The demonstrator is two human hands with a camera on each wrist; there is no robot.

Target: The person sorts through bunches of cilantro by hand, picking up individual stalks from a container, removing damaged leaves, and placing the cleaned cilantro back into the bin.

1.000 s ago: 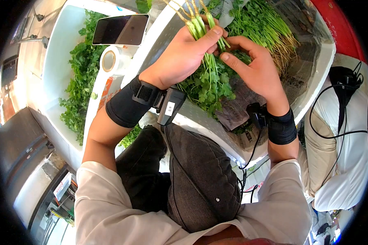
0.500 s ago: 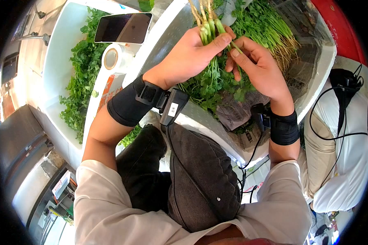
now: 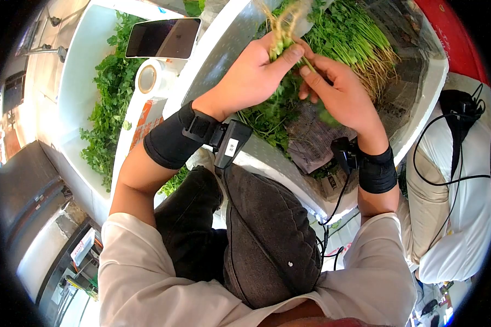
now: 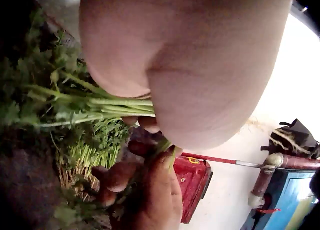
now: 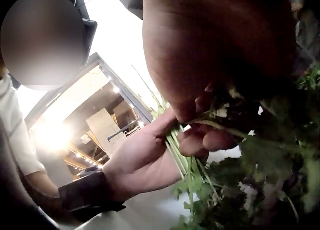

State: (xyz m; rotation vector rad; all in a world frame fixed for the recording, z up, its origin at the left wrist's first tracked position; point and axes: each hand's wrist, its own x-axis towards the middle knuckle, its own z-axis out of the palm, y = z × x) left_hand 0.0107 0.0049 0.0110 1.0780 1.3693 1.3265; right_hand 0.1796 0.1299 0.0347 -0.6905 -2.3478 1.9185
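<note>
In the head view my left hand (image 3: 245, 76) grips a small bunch of coriander (image 3: 278, 46) around its stems, pale roots up and leaves hanging below. My right hand (image 3: 335, 90) is close beside it, thumb and fingertips pinching a single thin stem. That stem (image 5: 220, 125) runs out from the right fingers toward leaves in the right wrist view. Several stalks of the bunch (image 4: 120, 107) pass under the left palm in the left wrist view. Beneath the hands, more loose coriander (image 3: 264, 122) lies by a crumpled grey cloth or paper (image 3: 311, 139).
A white foam box (image 3: 439, 90) surrounds the work, with a large heap of rooted coriander (image 3: 354, 41) at its far side. Left of it, another white box (image 3: 73, 87) holds leafy greens (image 3: 112, 103). A phone (image 3: 163, 38) and a white roll (image 3: 149, 79) sit between them. Another person (image 3: 453, 218) is at right.
My right hand has moved slightly down from the bunch, drawing a thin stem with leaves away. The left hand has shifted a little right, still gripping the bunch, whose roots now look blurred and tilted.
</note>
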